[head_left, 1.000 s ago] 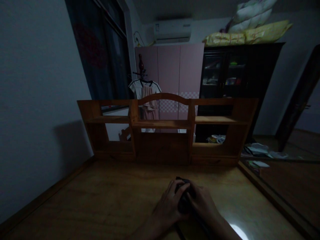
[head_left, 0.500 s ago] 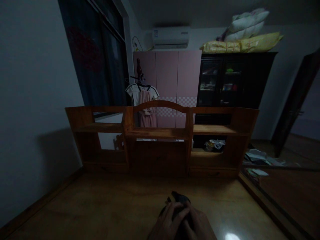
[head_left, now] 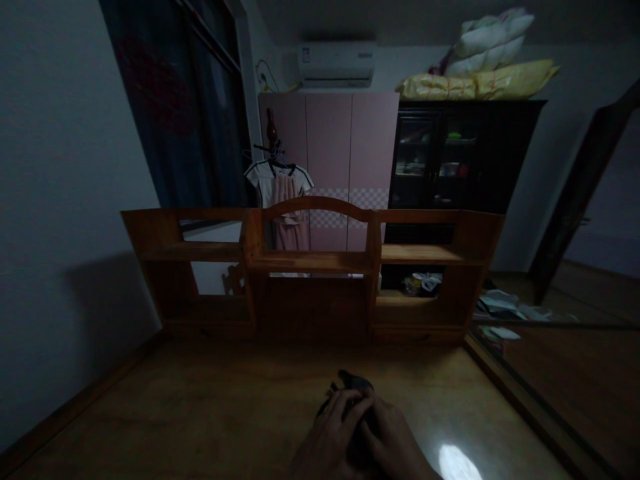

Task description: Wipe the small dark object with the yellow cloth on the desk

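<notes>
Close together at the bottom middle, my left hand [head_left: 333, 427] and my right hand [head_left: 387, 423] are both closed around a small dark object [head_left: 356, 381]. Its black top end sticks out beyond my fingers, with thin dark pieces jutting out to the left. Dim light and my fingers hide the rest, so its kind cannot be made out. Beneath my hands lies a smooth, yellowish wooden surface [head_left: 210, 400].
A wooden shelf unit [head_left: 310, 262] with cubbies and low drawers borders the far edge. A white wall [head_left: 75, 280] rises at left. A raised wooden rim [head_left: 515, 400] runs along the right. Behind stand a pink wardrobe [head_left: 327, 140] and a black cabinet [head_left: 500, 153].
The view has shifted slightly, so the room appears a little further left and higher. Both hands keep hold of the dark object, with little change in their grip.
</notes>
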`<state>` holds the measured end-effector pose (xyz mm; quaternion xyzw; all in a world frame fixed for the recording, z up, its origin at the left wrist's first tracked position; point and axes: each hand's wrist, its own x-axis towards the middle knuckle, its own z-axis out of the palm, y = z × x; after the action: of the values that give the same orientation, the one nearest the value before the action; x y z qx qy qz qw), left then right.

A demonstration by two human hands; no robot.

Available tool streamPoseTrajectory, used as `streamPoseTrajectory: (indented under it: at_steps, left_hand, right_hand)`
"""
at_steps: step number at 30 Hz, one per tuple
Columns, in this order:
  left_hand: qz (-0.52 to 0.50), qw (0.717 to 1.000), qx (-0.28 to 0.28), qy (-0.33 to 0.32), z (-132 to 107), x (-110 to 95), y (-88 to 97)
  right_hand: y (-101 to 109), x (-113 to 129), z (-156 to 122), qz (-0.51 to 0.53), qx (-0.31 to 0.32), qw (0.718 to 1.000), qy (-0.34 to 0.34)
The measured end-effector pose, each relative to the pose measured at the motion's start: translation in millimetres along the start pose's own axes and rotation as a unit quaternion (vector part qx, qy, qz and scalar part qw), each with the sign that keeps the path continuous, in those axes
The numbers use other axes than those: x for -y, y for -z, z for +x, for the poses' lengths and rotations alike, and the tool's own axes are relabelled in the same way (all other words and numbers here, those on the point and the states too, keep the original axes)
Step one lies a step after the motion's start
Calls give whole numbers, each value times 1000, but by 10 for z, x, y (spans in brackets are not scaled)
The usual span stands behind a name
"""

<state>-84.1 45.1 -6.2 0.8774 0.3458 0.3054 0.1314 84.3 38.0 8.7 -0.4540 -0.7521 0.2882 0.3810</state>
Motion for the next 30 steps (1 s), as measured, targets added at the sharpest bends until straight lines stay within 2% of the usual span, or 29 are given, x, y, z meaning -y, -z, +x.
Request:
streamPoseTrajectory:
  at_steps: [6,16,20,24,30]
  left_hand:
    - [-18,1000,15,11,6,25,-18]
    - [-82,996,12,41,-25,36,-12]
    - [-100,993,10,56,-27,30,-4]
    - [-111,992,-14,62,-16,-12,2]
    - [-100,993,-19,56,-20,-90,24]
  right_hand:
    - [-29,-191,34,-1,10,1000,-9]
    - [93,-140,61,-130,5,990,-56]
    - [72,-162,21,-123,17,992,-38]
    - [67,-130,-15,-130,22,991,-33]
    - [108,-97,-25,-109,63,992,-19]
